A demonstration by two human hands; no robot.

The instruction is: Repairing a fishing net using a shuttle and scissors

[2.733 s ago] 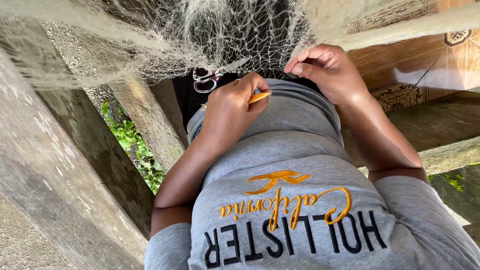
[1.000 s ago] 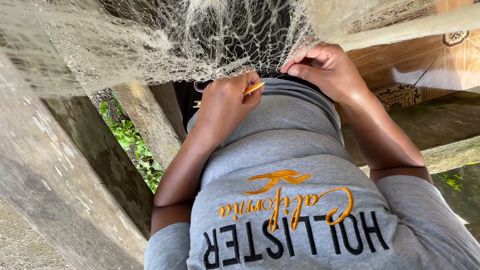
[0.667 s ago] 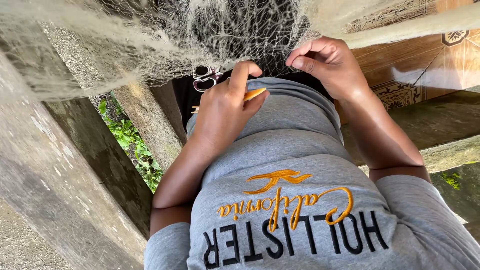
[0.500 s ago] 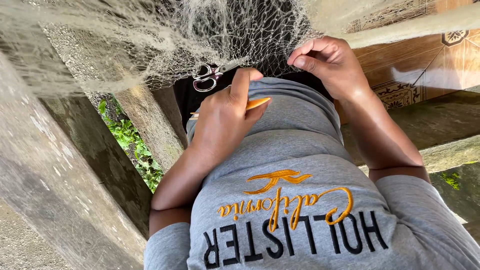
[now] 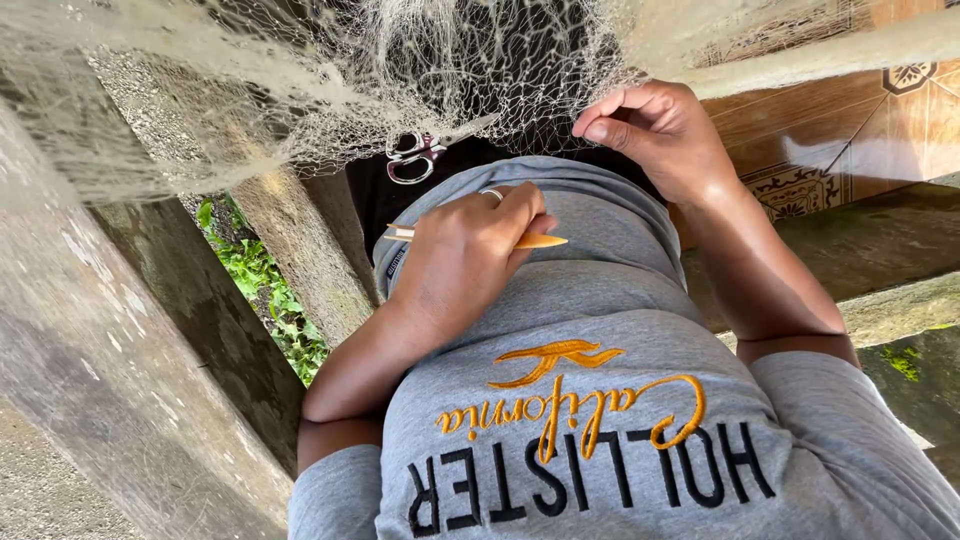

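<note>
the left hand (image 5: 465,255) sits low against the grey shirt (image 5: 600,330), fingers curled shut round a slim orange-tipped netting needle (image 5: 535,241) that lies crosswise, its point sticking out toward the right; a moment ago this hand was up at the mesh with the needle raised, and it has now dropped back and drawn clear of the net, which reads to me as one pass through the mesh finished and the thread being pulled down; the thread itself is too fine to make out, so that is a guess; the right hand (image 5: 660,135) has hardly shifted; it stays up at the edge of the pale fishing net (image 5: 470,60), thumb and forefinger pinched closed on a bit of mesh, the other fingers folded loosely behind; the net hangs in a bunched curtain across the top of the view; a pair of scissors (image 5: 412,158) lies just below it on dark cloth, apart from both hands; concrete posts (image 5: 150,340) and green leaves (image 5: 265,300) show to the left.
</note>
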